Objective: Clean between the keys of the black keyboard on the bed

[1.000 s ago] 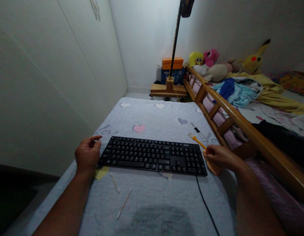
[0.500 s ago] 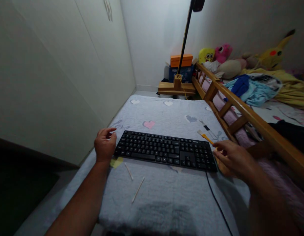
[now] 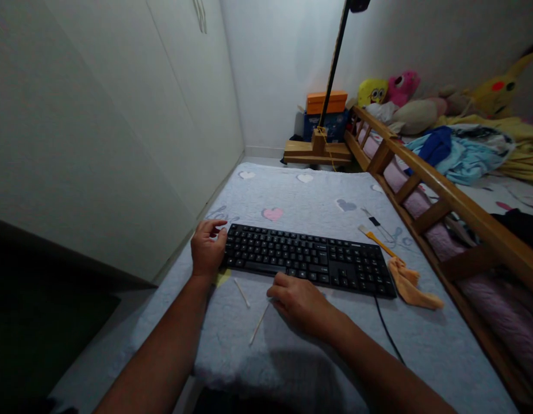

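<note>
A black keyboard (image 3: 300, 259) lies across the cloth-covered surface. At its left end rests my left hand (image 3: 208, 247), thumb against or close to the keyboard's edge and fingers apart. My right hand (image 3: 298, 302) is low by the keyboard's front edge, its fingers curled together. Their tips cover the upper end of one cotton swab (image 3: 259, 326); whether they grip it is hidden. A second cotton swab (image 3: 241, 292) lies to the left. Right of the keyboard are a brush with a yellow handle (image 3: 380, 244) and a crumpled orange cloth (image 3: 413, 287).
A thin metal tool with a black middle (image 3: 374, 221) lies behind the brush. The keyboard cable (image 3: 387, 333) runs toward me. A wooden bed rail (image 3: 438, 190) borders the right side, a white cabinet (image 3: 119, 126) the left. A wooden stand (image 3: 318, 152) is beyond the far edge.
My right hand has left the brush and orange cloth at the right and moved left to the cotton swab. My left hand stays at the keyboard's left end. The view has shifted slightly.
</note>
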A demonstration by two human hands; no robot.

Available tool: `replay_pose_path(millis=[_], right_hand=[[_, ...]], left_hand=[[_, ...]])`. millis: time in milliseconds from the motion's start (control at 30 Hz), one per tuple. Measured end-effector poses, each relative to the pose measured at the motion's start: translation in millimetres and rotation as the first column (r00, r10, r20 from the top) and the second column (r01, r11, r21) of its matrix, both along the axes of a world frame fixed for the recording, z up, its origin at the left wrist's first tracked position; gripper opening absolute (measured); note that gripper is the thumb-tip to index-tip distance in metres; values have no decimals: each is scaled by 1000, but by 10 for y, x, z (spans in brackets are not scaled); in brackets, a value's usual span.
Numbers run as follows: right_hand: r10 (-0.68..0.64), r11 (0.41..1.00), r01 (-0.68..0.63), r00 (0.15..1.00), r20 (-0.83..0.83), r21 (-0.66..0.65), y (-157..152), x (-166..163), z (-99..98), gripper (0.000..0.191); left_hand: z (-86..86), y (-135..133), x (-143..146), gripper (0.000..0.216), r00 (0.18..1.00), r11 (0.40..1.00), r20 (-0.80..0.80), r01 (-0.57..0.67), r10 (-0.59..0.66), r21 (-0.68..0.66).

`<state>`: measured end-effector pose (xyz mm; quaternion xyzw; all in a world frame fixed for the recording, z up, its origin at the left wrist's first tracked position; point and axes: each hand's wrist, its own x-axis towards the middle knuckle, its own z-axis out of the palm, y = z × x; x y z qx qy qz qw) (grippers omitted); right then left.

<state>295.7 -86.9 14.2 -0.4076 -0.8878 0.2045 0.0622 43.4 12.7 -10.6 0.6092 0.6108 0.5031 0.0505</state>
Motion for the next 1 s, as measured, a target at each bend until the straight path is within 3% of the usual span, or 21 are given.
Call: replay_pose_path(millis=[300, 567, 1000], right_hand=[[25, 999, -24, 997, -69, 22, -29, -110, -136, 15], [20, 998, -14, 994, -112, 54, -66, -143, -189, 19], [31, 994, -17, 991, -129, 112, -86, -181, -262, 15]], left_hand=[[132, -113, 53, 16, 996, 996, -12, 84, -83, 18], [100, -136, 92, 14, 982, 977, -11, 187, -187, 103], [74, -201, 182, 16, 970, 966, -1, 244, -245, 82]])
